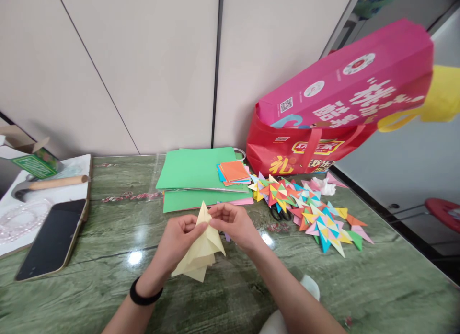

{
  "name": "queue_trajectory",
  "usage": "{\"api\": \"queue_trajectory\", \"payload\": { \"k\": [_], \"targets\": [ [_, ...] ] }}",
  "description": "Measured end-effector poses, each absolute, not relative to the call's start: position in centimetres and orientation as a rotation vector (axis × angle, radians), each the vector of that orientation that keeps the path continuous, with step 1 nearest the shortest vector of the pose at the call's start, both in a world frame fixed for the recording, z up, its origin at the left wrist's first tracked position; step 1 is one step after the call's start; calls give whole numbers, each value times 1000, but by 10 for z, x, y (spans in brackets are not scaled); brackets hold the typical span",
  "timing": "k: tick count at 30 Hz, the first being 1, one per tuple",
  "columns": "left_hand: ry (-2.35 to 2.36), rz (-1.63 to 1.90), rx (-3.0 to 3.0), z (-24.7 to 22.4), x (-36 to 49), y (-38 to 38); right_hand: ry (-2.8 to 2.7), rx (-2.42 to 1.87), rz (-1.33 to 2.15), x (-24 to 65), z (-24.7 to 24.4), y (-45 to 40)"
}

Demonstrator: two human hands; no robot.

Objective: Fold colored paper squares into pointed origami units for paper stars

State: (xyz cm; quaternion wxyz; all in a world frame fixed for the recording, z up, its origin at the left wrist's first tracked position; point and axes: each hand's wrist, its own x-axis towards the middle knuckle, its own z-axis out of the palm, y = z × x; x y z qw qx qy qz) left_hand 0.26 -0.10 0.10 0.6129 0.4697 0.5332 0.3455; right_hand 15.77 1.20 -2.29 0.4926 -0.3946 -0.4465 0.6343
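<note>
A pale yellow folded paper (210, 240) hangs between my two hands, its pointed tip upward and its creased flaps spreading below. My left hand (185, 233) pinches it from the left, thumb against the front, with a black band around the wrist. From the right, my right hand (232, 222) grips the same paper near the tip between thumb and fingers. More pale yellow sheet edges show beneath the lower flaps; whether they are part of the same piece I cannot tell. Just behind my hands lie green paper sheets (197, 168) with small coloured squares (234, 172) on top.
Colourful folded paper stars (327, 224) pile up on the right, with black scissors handles (280, 213) partly under them. Behind stand a red bag (280, 149) and a magenta bag (345, 80). A phone (52, 240) and a wooden-handled tool (57, 182) lie at the left.
</note>
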Motion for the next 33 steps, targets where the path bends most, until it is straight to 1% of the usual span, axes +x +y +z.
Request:
{"api": "queue_trajectory", "payload": {
  "k": [7,16,28,33],
  "targets": [
    [1228,831,1125,0,3,-1,-1048,-949,1564,156,-24,12],
    [1257,809,1187,-1,2,0,-1076,-1058,1524,154,-23,11],
    [1163,811,1232,4,0,0,-1110,-1098,1438,157,-23,12],
    [1230,923,1215,1,-2,2,-1138,-1101,1438,158,-24,12]
  ]
}}
